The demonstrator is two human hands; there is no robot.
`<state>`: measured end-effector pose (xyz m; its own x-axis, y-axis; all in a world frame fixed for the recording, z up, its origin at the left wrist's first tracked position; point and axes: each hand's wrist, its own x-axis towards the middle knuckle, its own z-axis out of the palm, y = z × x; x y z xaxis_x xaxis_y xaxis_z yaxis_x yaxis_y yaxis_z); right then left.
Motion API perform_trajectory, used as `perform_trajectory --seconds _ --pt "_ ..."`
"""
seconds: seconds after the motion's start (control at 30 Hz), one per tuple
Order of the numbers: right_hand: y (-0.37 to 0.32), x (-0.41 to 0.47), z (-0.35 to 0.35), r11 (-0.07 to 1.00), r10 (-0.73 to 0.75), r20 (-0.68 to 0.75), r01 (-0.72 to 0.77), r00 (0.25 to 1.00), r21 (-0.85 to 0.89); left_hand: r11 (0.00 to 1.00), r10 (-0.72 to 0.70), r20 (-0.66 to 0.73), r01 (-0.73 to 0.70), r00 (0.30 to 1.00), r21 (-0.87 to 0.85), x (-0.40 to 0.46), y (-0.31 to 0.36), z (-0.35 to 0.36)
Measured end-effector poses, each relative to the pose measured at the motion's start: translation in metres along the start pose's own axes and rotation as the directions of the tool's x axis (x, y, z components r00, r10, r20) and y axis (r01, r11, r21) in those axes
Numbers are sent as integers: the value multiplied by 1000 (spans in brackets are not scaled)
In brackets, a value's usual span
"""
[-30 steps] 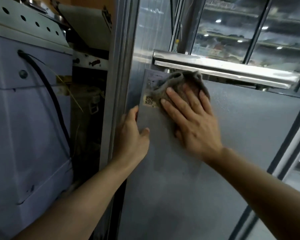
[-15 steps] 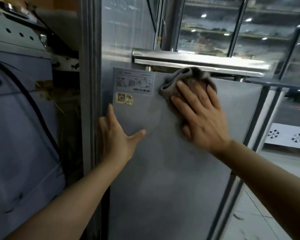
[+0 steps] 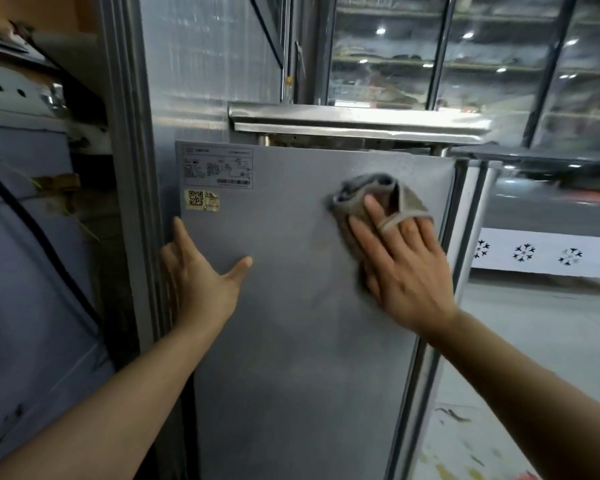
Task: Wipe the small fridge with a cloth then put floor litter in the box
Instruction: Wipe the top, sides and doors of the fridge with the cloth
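Observation:
The small fridge (image 3: 291, 341) shows its grey side panel straight ahead, with a printed label and a yellow QR sticker at its upper left. A crumpled grey-brown cloth (image 3: 371, 195) lies pressed flat against the panel's upper right under my right hand (image 3: 402, 268), whose fingers spread over it. My left hand (image 3: 201, 282) rests open on the panel's left edge, thumb out to the right, holding nothing. Bits of litter (image 3: 454, 415) lie on the pale floor at the lower right. No box is in view.
A steel ledge (image 3: 357, 123) juts out just above the fridge. A metal pillar (image 3: 129, 202) and a grey machine with a black cable (image 3: 32, 237) stand close on the left. Glass display doors (image 3: 465, 57) fill the back right, and a white snowflake-patterned panel (image 3: 548, 254) sits beyond.
My right hand has slid the cloth from the panel's upper left to its upper right, uncovering the label and QR sticker. My left hand stays at the left edge.

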<state>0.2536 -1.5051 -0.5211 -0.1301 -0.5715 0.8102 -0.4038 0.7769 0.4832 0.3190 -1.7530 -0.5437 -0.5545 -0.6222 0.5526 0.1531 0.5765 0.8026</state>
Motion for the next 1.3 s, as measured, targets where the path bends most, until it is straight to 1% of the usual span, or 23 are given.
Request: perform_trajectory --seconds 0.07,0.13,0.2,0.3,0.33,0.37,0.4,0.43,0.5,0.53,0.6,0.7,0.77,0.83,0.9,1.0,1.07,1.1,1.2,1.3 --pt "7 17 0 992 123 -100 -123 987 1 1000 -8 -7 8 1000 0 0 -1 1" --pt "-4 5 10 976 215 -155 -214 964 26 1000 -4 -18 4 1000 3 0 -2 2" --pt "-29 -38 21 968 252 -111 -248 961 48 1000 4 -27 -3 1000 10 0 -3 2" --pt "-53 -102 27 989 147 61 -148 987 25 1000 6 -32 -6 999 7 0 -3 3" --pt "-50 -109 27 993 115 90 -118 989 22 1000 10 -33 -10 999 3 0 -3 3" --pt "-44 -106 24 992 118 95 -121 988 29 1000 13 -33 -13 999 -2 -1 -3 3" --pt "-35 -96 19 986 163 74 -166 984 32 1000 15 -33 -15 999 -4 -2 -3 3" --pt "-25 -81 13 970 242 29 -242 970 28 1000 16 -35 -16 999 -3 -2 -4 3" --pt "0 -43 -2 917 397 -99 -398 913 8 1000 16 -38 -16 999 2 -2 -5 4" --pt "11 -25 -8 899 433 -159 -438 887 5 1000 16 -38 -16 999 4 -2 -5 3" --pt "29 7 -16 886 455 -226 -463 861 21 1000 25 -39 -25 999 15 -1 -7 3" --pt "37 24 -17 862 507 -250 -494 825 117 999 38 -42 -37 998 29 0 -10 3" --pt "29 9 -9 840 543 -242 -519 804 161 999 36 -44 -35 998 28 1 -12 3" --pt "10 -29 4 837 548 -210 -527 810 151 999 33 -48 -31 998 29 1 -12 4" --pt "-16 -73 16 833 550 -127 -532 826 149 999 33 -53 -31 998 29 0 -12 4" --pt "-36 -109 20 783 602 6 -592 798 190 999 37 -55 -35 998 28 -1 -11 4" --pt "-30 -96 9 739 636 48 -625 771 250 999 40 -55 -38 998 27 -3 -12 5" --pt "-21 -81 2 722 651 41 -635 758 276 999 40 -54 -39 998 29 -5 -13 5" --pt "13 -24 -16 696 692 -70 -637 719 331 999 33 -30 -32 999 32 -14 -27 6" --pt "28 6 -20 619 763 -125 -660 634 426 999 22 -17 -21 1000 35 -25 -44 8"
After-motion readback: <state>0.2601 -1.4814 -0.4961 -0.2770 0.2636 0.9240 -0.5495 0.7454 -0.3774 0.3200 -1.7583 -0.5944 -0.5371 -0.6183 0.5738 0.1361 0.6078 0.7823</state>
